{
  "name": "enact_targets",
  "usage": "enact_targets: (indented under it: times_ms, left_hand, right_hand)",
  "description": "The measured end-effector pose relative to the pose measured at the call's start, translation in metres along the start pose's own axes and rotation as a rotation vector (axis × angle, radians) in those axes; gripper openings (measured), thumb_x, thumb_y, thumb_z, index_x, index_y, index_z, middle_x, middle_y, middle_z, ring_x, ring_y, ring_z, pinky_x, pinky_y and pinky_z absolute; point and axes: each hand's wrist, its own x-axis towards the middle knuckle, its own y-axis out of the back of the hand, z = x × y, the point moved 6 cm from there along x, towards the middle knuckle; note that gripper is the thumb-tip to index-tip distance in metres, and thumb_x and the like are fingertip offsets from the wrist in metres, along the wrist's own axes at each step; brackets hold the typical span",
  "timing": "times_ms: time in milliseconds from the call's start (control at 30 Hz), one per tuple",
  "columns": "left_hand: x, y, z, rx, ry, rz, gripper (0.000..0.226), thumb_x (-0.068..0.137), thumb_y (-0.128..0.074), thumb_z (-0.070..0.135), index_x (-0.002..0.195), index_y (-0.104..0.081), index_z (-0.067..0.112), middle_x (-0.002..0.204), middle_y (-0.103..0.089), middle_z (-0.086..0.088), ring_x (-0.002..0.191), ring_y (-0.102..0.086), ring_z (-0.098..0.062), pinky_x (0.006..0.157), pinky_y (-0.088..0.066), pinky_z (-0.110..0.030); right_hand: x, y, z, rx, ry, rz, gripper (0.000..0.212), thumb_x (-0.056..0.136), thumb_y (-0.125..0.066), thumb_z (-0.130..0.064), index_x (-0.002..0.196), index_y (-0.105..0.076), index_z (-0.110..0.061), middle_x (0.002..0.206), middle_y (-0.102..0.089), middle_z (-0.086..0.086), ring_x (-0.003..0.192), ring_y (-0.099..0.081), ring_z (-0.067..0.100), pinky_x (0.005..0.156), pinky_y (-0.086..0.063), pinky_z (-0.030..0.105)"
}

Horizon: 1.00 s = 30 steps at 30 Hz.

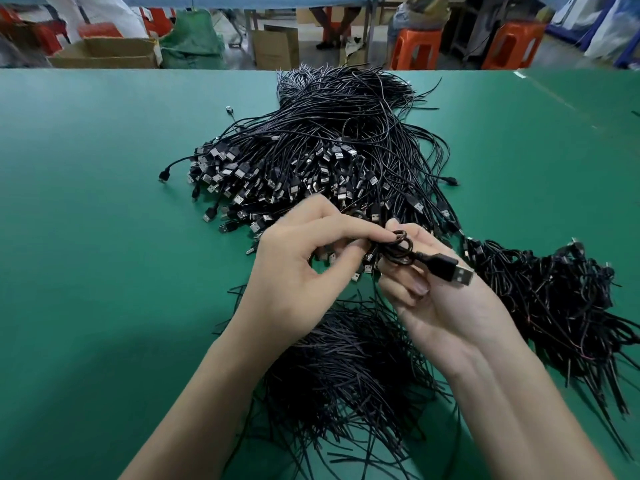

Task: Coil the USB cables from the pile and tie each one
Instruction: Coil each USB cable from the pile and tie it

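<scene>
Pinching coiled USB cable (401,251): left hand (294,271), right hand (443,306) grip closed; plug (454,271) points right, downward.

I count two hands, a left hand (294,271) and a right hand (440,306), one coiled cable (401,249) just this side of the one big pile (329,150), whose cables are past counting, one heap of ties (346,362) nearer than the pile, one heap of bundles (554,299) right of it, and two stools (416,46) (513,43) beyond it.
</scene>
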Motion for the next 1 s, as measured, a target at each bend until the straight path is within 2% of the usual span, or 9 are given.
enact_targets:
  times_ms: [133,233,367,500,633,733,800,867,1000]
  left_hand:
    - [-0.001,-0.003,-0.006,-0.228,0.17,-0.034,0.014,0.099,-0.066,0.029,0.096,-0.08,0.031,0.078,-0.071,0.009,0.066,-0.061,-0.013,0.057,-0.046,-0.036]
    - [-0.001,-0.005,-0.013,-0.319,0.262,-0.017,0.005,0.09,-0.079,0.03,0.091,-0.077,0.035,0.077,-0.073,0.011,0.06,-0.053,-0.006,0.051,-0.039,-0.045]
    - [-0.002,-0.008,-0.025,-0.447,0.366,0.023,0.042,0.08,-0.083,0.02,0.113,-0.066,0.042,0.092,-0.075,0.007,0.064,-0.056,0.0,0.064,-0.043,-0.032]
    - [0.0,-0.008,-0.016,-0.238,0.211,0.038,0.046,0.086,-0.078,0.013,0.124,-0.069,0.037,0.098,-0.074,0.014,0.082,-0.064,-0.001,0.071,-0.047,-0.026]
    - [-0.001,-0.003,0.001,0.036,-0.071,0.04,0.036,0.093,-0.074,0.002,0.122,-0.075,0.023,0.111,-0.072,0.012,0.107,-0.067,-0.016,0.091,-0.053,-0.03]
    - [-0.002,0.0,0.008,0.151,-0.226,0.04,0.033,0.095,-0.073,0.001,0.119,-0.077,0.024,0.106,-0.064,0.002,0.104,-0.06,-0.02,0.088,-0.046,-0.03]
    - [-0.001,0.002,0.007,0.182,-0.235,0.068,0.033,0.095,-0.074,0.005,0.118,-0.076,0.029,0.1,-0.057,0.001,0.097,-0.055,-0.019,0.085,-0.04,-0.024]
    - [-0.002,0.001,0.004,0.115,-0.188,0.058,0.032,0.095,-0.072,0.003,0.117,-0.077,0.025,0.096,-0.058,0.0,0.094,-0.058,-0.019,0.081,-0.044,-0.025]
    - [-0.004,-0.005,0.002,0.006,-0.123,0.041,0.031,0.094,-0.068,-0.008,0.115,-0.079,0.013,0.102,-0.067,-0.004,0.099,-0.066,-0.016,0.084,-0.05,-0.02]
  right_hand:
    - [-0.002,0.002,-0.006,-0.249,0.076,0.069,0.011,0.084,-0.067,-0.018,0.077,-0.061,-0.012,0.057,-0.047,-0.003,0.043,-0.035,0.003,0.043,-0.032,0.014]
    - [-0.002,0.002,-0.008,-0.338,0.129,0.109,0.016,0.091,-0.067,-0.017,0.077,-0.06,-0.014,0.053,-0.049,-0.006,0.041,-0.037,0.002,0.046,-0.034,0.015]
    - [-0.002,-0.001,-0.011,-0.361,0.124,0.051,0.015,0.089,-0.07,-0.019,0.078,-0.061,-0.013,0.057,-0.051,-0.003,0.041,-0.036,0.002,0.047,-0.033,0.015]
    - [0.001,-0.002,-0.007,-0.237,0.041,-0.011,0.015,0.086,-0.067,-0.016,0.075,-0.058,-0.013,0.058,-0.05,-0.002,0.039,-0.033,0.001,0.042,-0.031,0.013]
    - [0.004,0.001,0.002,-0.07,-0.076,-0.026,0.009,0.084,-0.059,-0.005,0.077,-0.055,-0.01,0.058,-0.047,-0.001,0.037,-0.03,0.0,0.036,-0.023,0.012]
    - [0.004,0.002,0.004,-0.012,-0.121,-0.036,0.01,0.074,-0.056,-0.004,0.067,-0.061,-0.01,0.055,-0.041,-0.005,0.037,-0.027,0.001,0.036,-0.018,0.012]
    - [0.003,0.003,0.002,-0.083,-0.122,-0.049,0.009,0.075,-0.058,-0.008,0.068,-0.062,-0.012,0.055,-0.043,-0.005,0.038,-0.029,0.001,0.036,-0.02,0.012]
    - [0.002,0.005,-0.005,-0.292,-0.063,-0.073,0.006,0.08,-0.06,-0.009,0.078,-0.065,-0.011,0.059,-0.053,-0.002,0.042,-0.042,0.005,0.038,-0.025,0.015]
    - [0.001,0.006,-0.014,-0.521,0.001,-0.115,0.019,0.089,-0.063,-0.031,0.099,-0.067,-0.016,0.088,-0.071,0.006,0.076,-0.068,0.016,0.054,-0.047,0.023]
